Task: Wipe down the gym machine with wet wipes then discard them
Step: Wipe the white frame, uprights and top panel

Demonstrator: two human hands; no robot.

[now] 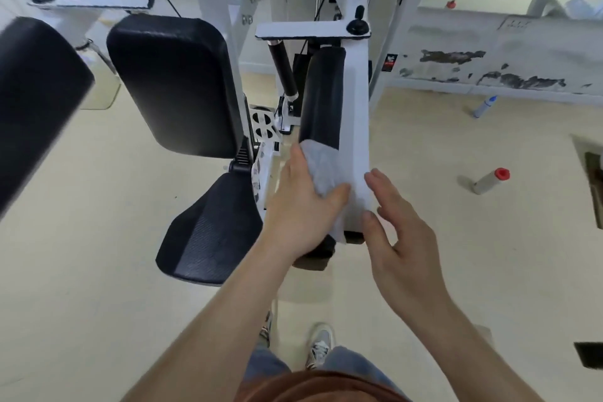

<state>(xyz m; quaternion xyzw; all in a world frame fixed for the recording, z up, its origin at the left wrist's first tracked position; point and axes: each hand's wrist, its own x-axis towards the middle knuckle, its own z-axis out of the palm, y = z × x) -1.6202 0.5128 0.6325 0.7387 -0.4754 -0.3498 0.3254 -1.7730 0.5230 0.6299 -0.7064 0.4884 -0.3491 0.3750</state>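
Looks like mid-wipe to me: the wipe (321, 166) is draped over the near end of the black pad (321, 98) and spills onto the white arm (354, 127) right beside it. The left hand (303, 206) is wrapped over it, thumb on top and fingers curled round the pad's far side. To do this bit well imo, press flat, drag the wipe in long passes up the whole pad, then do the white arm, and refold to a clean face before the seat (208, 232). The right hand (394, 235) is empty, fingers straight and loosely spread, tips at the white arm's outer edge. Touching or just shy, can't tell. Both forearms reach forward and down.
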